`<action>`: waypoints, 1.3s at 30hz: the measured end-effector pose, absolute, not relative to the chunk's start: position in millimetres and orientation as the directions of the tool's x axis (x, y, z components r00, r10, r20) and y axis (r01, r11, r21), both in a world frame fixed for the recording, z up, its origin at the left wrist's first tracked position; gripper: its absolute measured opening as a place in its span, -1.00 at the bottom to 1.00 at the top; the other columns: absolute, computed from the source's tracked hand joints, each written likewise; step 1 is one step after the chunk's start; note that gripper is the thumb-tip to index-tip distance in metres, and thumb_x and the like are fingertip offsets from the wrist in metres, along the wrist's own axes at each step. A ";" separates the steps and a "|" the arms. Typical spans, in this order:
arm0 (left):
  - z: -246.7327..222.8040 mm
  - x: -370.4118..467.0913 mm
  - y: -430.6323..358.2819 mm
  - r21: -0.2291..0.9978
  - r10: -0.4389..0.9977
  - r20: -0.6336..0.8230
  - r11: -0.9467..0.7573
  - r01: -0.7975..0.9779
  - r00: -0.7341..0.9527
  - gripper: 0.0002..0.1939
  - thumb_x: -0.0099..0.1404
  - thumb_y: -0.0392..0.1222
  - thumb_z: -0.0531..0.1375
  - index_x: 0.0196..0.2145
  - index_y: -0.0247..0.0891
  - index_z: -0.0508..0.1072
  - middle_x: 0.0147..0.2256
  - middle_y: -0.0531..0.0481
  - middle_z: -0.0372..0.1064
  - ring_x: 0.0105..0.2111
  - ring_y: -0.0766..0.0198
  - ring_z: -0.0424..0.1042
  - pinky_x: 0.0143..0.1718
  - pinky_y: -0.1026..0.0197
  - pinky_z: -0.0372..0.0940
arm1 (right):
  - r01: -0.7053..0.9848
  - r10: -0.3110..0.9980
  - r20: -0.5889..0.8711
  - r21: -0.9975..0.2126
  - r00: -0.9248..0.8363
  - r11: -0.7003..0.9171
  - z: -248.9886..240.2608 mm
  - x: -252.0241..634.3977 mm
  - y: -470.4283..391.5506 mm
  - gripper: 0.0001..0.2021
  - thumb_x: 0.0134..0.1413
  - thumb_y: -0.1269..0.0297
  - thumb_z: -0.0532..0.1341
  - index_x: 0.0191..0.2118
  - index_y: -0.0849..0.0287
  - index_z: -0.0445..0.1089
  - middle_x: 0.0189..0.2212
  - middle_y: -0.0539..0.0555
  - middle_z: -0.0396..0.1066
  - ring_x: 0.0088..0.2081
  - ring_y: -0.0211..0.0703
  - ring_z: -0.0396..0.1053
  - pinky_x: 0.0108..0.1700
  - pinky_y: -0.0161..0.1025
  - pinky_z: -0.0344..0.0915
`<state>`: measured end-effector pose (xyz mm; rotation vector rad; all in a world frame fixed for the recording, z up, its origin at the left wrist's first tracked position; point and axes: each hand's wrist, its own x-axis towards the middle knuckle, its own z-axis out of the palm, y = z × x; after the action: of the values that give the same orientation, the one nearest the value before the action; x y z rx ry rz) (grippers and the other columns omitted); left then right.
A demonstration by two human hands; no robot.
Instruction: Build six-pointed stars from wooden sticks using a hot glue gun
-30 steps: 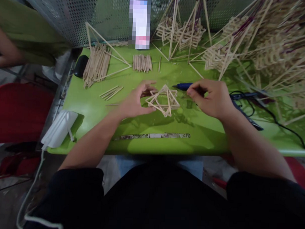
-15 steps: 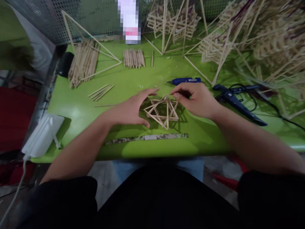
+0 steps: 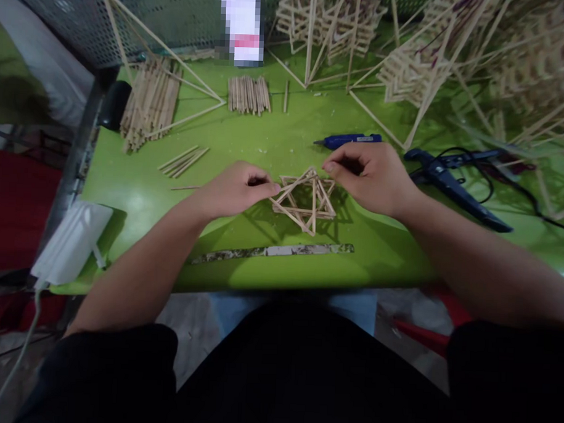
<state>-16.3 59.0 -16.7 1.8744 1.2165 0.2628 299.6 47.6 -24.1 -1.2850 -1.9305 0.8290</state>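
Observation:
A star-shaped frame of thin wooden sticks (image 3: 314,203) rests on the green table between my hands. My left hand (image 3: 241,188) is closed, with thumb and forefinger pinching the frame's left corner. Close to the frame's upper point, my right hand (image 3: 371,174) has its thumb and forefinger pressed together; whatever they hold, if anything, is too small to make out. Just behind my right hand lies a blue pen-like tool (image 3: 351,141). A dark blue glue gun (image 3: 454,186) with a black cord lies to its right.
A flat patterned strip (image 3: 275,251) lies along the table's (image 3: 261,278) front. Several loose sticks (image 3: 184,162), a long stick bundle (image 3: 151,102) and a short stick pile (image 3: 249,94) lie left and behind. Stick structures (image 3: 407,74) crowd the back right. A white power strip (image 3: 72,241) sits at left.
My left hand has gone from spread fingers beside the frame to a pinch on its left corner. My right hand stays pinched near the upper point. The whole view has shifted slightly.

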 end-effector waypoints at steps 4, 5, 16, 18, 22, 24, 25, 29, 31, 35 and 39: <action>-12.2 -12.6 57.3 0.780 0.782 -0.288 -0.143 0.609 0.553 -0.74 0.52 0.04 0.39 -0.28 -0.13 0.73 -0.38 -0.06 0.59 -0.47 0.16 0.42 -0.37 0.06 0.25 | 0.503 0.939 0.163 -0.809 -0.301 0.302 -26.0 298.9 47.9 -0.68 0.38 -0.06 0.48 -0.31 0.04 0.61 -0.42 0.05 0.52 -0.39 -0.11 0.36 -0.31 -0.07 0.22; -10.0 -11.7 56.9 0.785 0.772 -0.297 -0.137 0.604 0.562 -0.75 0.51 0.01 0.38 -0.29 -0.14 0.71 -0.39 -0.05 0.57 -0.47 0.18 0.40 -0.37 0.08 0.23 | 0.500 0.940 0.159 -0.814 -0.300 0.297 -26.3 299.0 48.3 -0.69 0.38 -0.05 0.49 -0.31 0.04 0.61 -0.42 0.05 0.52 -0.39 -0.11 0.36 -0.31 -0.07 0.22; -1.2 -8.0 58.7 0.818 0.752 -0.264 -0.157 0.553 0.604 -0.79 0.46 -0.06 0.34 -0.26 -0.24 0.65 -0.40 0.01 0.50 -0.44 0.28 0.37 -0.37 0.18 0.22 | 0.488 0.938 0.142 -0.823 -0.317 0.290 -16.8 293.5 42.3 -0.81 0.41 0.12 0.41 -0.24 0.09 0.66 -0.40 0.05 0.54 -0.38 -0.15 0.36 -0.33 -0.12 0.20; -1.6 -7.9 58.2 0.817 0.764 -0.255 -0.158 0.555 0.593 -0.79 0.47 -0.05 0.34 -0.24 -0.25 0.66 -0.38 -0.01 0.53 -0.43 0.27 0.40 -0.35 0.18 0.23 | 0.493 0.943 0.127 -0.826 -0.307 0.272 -16.0 291.7 39.5 -0.75 0.42 0.06 0.43 -0.27 0.09 0.66 -0.42 0.04 0.52 -0.39 -0.16 0.34 -0.36 -0.12 0.16; -3.4 -7.0 57.4 0.826 0.782 -0.244 -0.143 0.546 0.573 -0.78 0.48 -0.04 0.35 -0.21 -0.24 0.67 -0.33 -0.04 0.58 -0.41 0.25 0.45 -0.33 0.17 0.26 | 0.486 0.955 0.100 -0.843 -0.278 0.230 -17.6 289.7 36.1 -0.67 0.41 -0.02 0.48 -0.34 0.08 0.64 -0.48 0.03 0.48 -0.44 -0.19 0.28 -0.40 -0.13 0.14; -4.5 -6.3 57.3 0.831 0.787 -0.240 -0.136 0.540 0.569 -0.80 0.48 -0.05 0.35 -0.20 -0.23 0.68 -0.31 -0.05 0.61 -0.39 0.24 0.46 -0.31 0.16 0.29 | 0.467 0.960 0.075 -0.862 -0.269 0.198 -19.6 289.1 36.4 -0.66 0.39 -0.03 0.50 -0.35 0.07 0.65 -0.49 0.03 0.50 -0.44 -0.19 0.30 -0.39 -0.13 0.18; -5.2 -6.1 57.3 0.833 0.789 -0.239 -0.134 0.537 0.566 -0.80 0.48 -0.05 0.35 -0.20 -0.23 0.68 -0.30 -0.06 0.61 -0.39 0.24 0.47 -0.31 0.16 0.29 | 0.455 0.963 0.057 -0.873 -0.265 0.177 -20.7 288.8 36.9 -0.65 0.38 -0.04 0.52 -0.36 0.07 0.65 -0.50 0.03 0.51 -0.45 -0.19 0.31 -0.40 -0.13 0.19; -10.0 -8.8 56.8 0.839 0.806 -0.233 -0.116 0.531 0.544 -0.75 0.52 0.01 0.36 -0.17 -0.21 0.73 -0.34 -0.05 0.57 -0.43 0.26 0.38 -0.37 0.18 0.20 | 0.387 0.966 -0.006 -0.917 -0.257 0.098 -22.8 288.1 39.2 -0.60 0.34 -0.08 0.56 -0.40 0.07 0.64 -0.54 0.02 0.51 -0.50 -0.23 0.30 -0.43 -0.15 0.17; -13.0 -11.9 56.6 0.844 0.829 -0.231 -0.090 0.529 0.509 -0.68 0.58 0.08 0.32 -0.13 -0.18 0.77 -0.36 -0.04 0.55 -0.43 0.26 0.35 -0.40 0.18 0.16 | 0.362 0.969 -0.020 -0.929 -0.247 0.073 -21.6 288.3 39.5 -0.60 0.33 -0.09 0.58 -0.40 0.07 0.64 -0.55 0.01 0.50 -0.52 -0.25 0.27 -0.46 -0.16 0.12; -15.6 -16.9 56.7 0.878 0.848 -0.257 0.005 0.478 0.464 -0.62 0.65 0.09 0.24 -0.13 -0.15 0.79 -0.28 -0.08 0.63 -0.36 0.23 0.45 -0.36 0.19 0.26 | 0.338 0.978 -0.025 -0.940 -0.208 0.048 -16.8 289.0 38.9 -0.64 0.33 -0.05 0.59 -0.36 0.08 0.65 -0.56 0.00 0.47 -0.53 -0.27 0.25 -0.48 -0.17 0.09; -10.8 -16.8 55.4 0.868 0.850 -0.343 0.124 0.481 0.401 -0.75 0.55 0.02 0.37 -0.14 -0.17 0.79 -0.24 -0.11 0.71 -0.42 0.27 0.46 -0.39 0.21 0.29 | 0.303 0.984 -0.003 -0.952 -0.176 0.051 -14.4 289.3 38.3 -0.69 0.35 0.05 0.58 -0.35 0.09 0.64 -0.55 0.00 0.47 -0.53 -0.28 0.24 -0.47 -0.19 0.10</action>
<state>-16.8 55.4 -10.8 1.5203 1.2363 0.4062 289.3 38.3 -14.4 -1.3287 -1.5836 1.1562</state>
